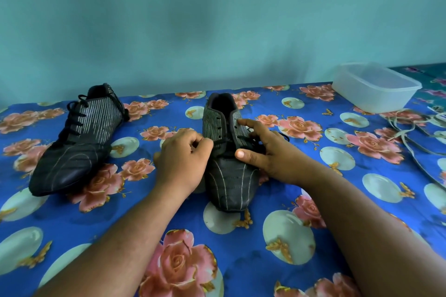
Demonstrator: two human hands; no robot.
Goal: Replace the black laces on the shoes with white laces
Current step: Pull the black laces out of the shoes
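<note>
Two dark striped shoes lie on a blue floral cloth. The left shoe point(74, 144) is fully laced with a black lace and lies on its side. The middle shoe point(229, 176) stands toe toward me, its upper eyelets bare and a black lace point(251, 142) still in the lower ones. My left hand point(183, 161) pinches the black lace at the shoe's left side. My right hand point(265, 152) rests on the shoe's right side, thumb on the vamp, index finger stretched to an upper eyelet, loose lace under its fingers. White laces point(410, 132) lie at the far right.
A clear plastic container point(376, 87) stands at the back right, just behind the white laces. The cloth-covered surface point(313, 200) meets a teal wall at the back. My forearms reach in from the bottom edge.
</note>
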